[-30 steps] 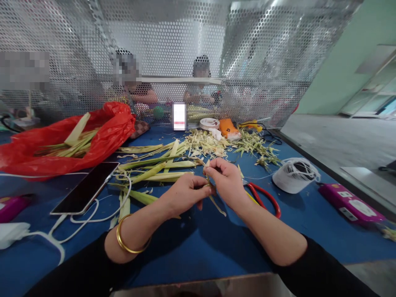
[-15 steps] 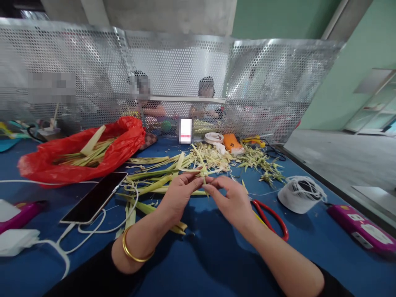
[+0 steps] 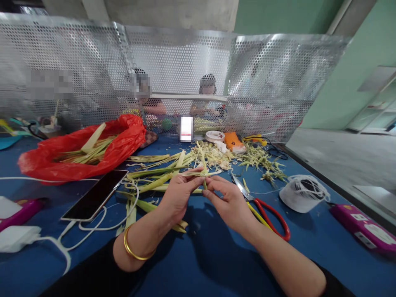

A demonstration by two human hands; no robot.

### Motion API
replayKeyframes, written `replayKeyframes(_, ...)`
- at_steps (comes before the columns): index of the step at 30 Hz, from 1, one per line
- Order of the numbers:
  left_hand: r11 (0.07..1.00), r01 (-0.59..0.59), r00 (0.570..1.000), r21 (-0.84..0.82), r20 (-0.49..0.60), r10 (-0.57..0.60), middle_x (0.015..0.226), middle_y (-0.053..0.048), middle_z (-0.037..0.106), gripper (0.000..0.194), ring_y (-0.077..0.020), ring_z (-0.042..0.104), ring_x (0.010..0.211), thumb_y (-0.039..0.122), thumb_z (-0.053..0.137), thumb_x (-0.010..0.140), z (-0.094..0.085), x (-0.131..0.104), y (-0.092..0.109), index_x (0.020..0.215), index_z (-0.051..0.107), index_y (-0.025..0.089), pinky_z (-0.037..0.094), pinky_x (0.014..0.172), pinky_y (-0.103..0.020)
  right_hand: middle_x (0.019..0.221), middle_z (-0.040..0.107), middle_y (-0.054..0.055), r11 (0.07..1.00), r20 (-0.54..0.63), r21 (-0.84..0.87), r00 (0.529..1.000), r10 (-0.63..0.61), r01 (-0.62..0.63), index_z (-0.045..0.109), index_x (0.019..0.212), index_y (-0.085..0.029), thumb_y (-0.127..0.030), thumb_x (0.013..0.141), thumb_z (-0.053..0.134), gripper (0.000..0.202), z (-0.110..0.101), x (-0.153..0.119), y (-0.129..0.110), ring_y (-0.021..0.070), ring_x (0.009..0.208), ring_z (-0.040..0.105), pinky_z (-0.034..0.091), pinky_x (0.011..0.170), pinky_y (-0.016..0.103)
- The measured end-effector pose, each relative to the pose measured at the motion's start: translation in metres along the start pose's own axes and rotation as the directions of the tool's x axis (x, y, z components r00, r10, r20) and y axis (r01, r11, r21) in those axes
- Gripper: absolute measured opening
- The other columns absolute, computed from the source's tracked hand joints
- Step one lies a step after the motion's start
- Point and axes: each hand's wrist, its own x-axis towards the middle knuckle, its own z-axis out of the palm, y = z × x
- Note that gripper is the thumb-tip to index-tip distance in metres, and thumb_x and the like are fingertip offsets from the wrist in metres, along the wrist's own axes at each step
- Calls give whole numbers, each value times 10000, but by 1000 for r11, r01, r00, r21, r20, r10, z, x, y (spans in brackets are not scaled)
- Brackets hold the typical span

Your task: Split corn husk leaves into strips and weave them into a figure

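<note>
Midway over a blue table (image 3: pixel 216 264), a pale green leaf strip (image 3: pixel 201 173) is pinched between two bare hands, held just above the tabletop. On one side the left hand (image 3: pixel 177 196), a gold bangle (image 3: pixel 133 250) on its wrist, closes thumb and fingers on the strip; on the other the right hand (image 3: pixel 229 202) grips the same piece with its fingertips, the two hands almost touching.

Beyond the hands lies a loose spread of long green leaves (image 3: pixel 154 175), and farther back a heap of pale trimmings (image 3: pixel 213 154). Red-handled scissors (image 3: pixel 262 208) rest just beside the right hand, blades pointing toward the leaves. A dark phone (image 3: pixel 95 194) lies to the left with a white cable (image 3: pixel 93 225) looping near it, and behind it a red plastic bag (image 3: pixel 77 150) holds more leaves. At the right sit a white spool of cord (image 3: pixel 303 193) and a pink device (image 3: pixel 361 231) near the table's edge.

A perforated metal screen (image 3: pixel 185 74) walls off the far side of the table; two other people are seated behind it. Green walls (image 3: pixel 355 82) and a grey floor (image 3: pixel 334 152) show to the right.
</note>
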Motion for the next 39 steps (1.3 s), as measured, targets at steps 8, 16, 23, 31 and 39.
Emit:
replayKeyframes(8,997,74,997,-37,-1,-74,703,-5,662,139,-114,609,693,168,698,698,-1,-1,9,815,629,140,478,760,-257,725,582,31,920,-197,-389,972,-128,42,534,712,-212,-319,916,505,232,-12,-1,-4,180,702,529,383,678,308)
replayKeyframes(16,987,43,997,154,51,-51,658,47,570,223,-53,458,531,273,722,687,1,-5,7,846,633,143,385,526,-179,713,642,-14,898,-12,-437,998,-65,53,537,738,-223,-253,925,492,194,-8,3,9,161,724,589,335,931,365)
replayKeyframes(23,917,-13,997,398,74,-19,495,72,480,387,-56,404,401,514,668,714,2,-5,2,661,476,183,263,377,-171,648,597,-12,869,-10,-482,991,-135,113,496,656,-209,-189,915,458,262,-8,1,0,138,649,541,350,883,334)
replayKeyframes(31,933,-37,999,359,40,25,480,76,469,344,-51,387,376,480,692,704,3,-6,5,725,547,169,279,365,-167,619,574,-7,865,-2,-475,983,-182,160,489,642,-210,-173,892,472,253,-13,-2,-7,140,625,527,367,851,335)
replayKeyframes(39,935,-28,999,355,-22,39,466,70,480,279,-56,390,364,415,682,707,-1,-2,-2,747,583,157,278,358,-173,623,564,-4,851,13,-489,977,-213,192,497,650,-211,-166,899,453,256,-8,-3,-8,146,621,515,379,818,336)
